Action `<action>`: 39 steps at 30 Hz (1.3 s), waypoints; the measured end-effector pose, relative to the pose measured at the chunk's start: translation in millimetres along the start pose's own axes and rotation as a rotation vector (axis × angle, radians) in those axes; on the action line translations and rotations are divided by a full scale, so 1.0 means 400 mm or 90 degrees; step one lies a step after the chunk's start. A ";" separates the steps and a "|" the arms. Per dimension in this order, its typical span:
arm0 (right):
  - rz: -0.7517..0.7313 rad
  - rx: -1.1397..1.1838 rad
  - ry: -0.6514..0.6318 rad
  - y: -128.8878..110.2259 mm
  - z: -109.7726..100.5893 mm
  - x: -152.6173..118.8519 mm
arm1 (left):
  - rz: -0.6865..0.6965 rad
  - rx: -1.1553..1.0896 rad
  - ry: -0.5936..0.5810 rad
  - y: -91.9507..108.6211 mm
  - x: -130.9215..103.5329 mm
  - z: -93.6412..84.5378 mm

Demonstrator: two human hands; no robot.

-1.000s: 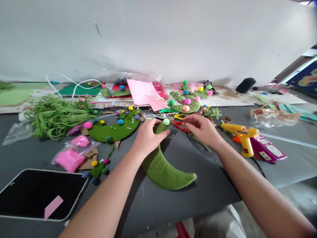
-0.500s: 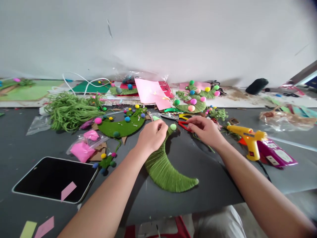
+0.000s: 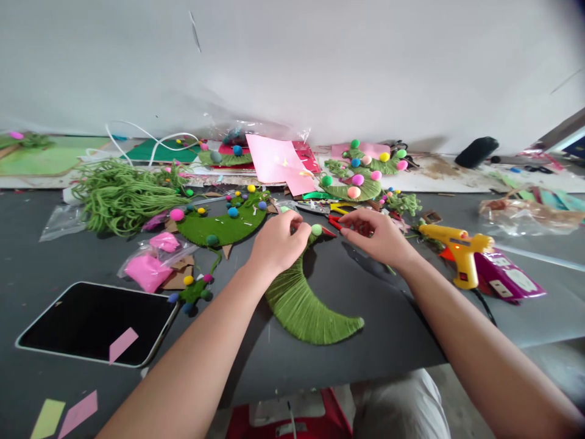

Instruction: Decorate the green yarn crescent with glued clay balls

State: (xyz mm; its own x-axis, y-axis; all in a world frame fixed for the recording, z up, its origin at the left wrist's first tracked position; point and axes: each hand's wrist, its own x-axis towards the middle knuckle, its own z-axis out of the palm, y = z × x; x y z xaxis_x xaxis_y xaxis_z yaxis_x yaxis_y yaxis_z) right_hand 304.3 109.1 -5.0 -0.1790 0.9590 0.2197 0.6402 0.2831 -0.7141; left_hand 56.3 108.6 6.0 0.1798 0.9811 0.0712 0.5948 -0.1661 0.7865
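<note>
A crescent wrapped in green yarn [image 3: 311, 311] lies on the dark table, its lower tip pointing right. My left hand [image 3: 283, 239] is closed at the crescent's upper end; what its fingers pinch, if anything, is too small to make out. Beside those fingers sits a pale green pompom [image 3: 316, 230] at the upper tip. To the right, my right hand [image 3: 372, 235] has its fingers curled near the red handles of pliers [image 3: 335, 222]. Whether it grips them is unclear.
At the left are a tablet [image 3: 98, 323], green yarn [image 3: 128, 198] and pink bags [image 3: 148, 271]. A green felt crescent [image 3: 219, 228] with pompoms lies behind my left arm. A yellow glue gun [image 3: 459, 247] rests at the right beside a purple packet [image 3: 507, 274].
The view has shifted slightly. My right hand has moved a little toward the pompom and its fingers are nearer the red handles. My left hand stays at the crescent's upper end.
</note>
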 end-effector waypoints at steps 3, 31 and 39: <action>-0.067 -0.068 -0.032 0.002 0.008 0.000 | 0.045 0.064 -0.013 -0.001 -0.002 0.007; -0.130 -0.073 -0.065 -0.003 0.042 0.000 | 0.056 0.034 0.008 -0.034 0.014 0.059; -0.108 -0.106 -0.049 -0.005 0.040 -0.004 | 0.049 0.048 -0.005 -0.025 0.011 0.056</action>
State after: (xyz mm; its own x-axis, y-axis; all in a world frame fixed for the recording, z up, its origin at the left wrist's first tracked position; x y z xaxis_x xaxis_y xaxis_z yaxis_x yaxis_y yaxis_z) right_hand 291.3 107.2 -14.5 -0.3465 0.8980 0.2712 0.7096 0.4400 -0.5504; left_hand 68.8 112.5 -15.5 0.2339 0.9642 0.1248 0.6356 -0.2488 0.7308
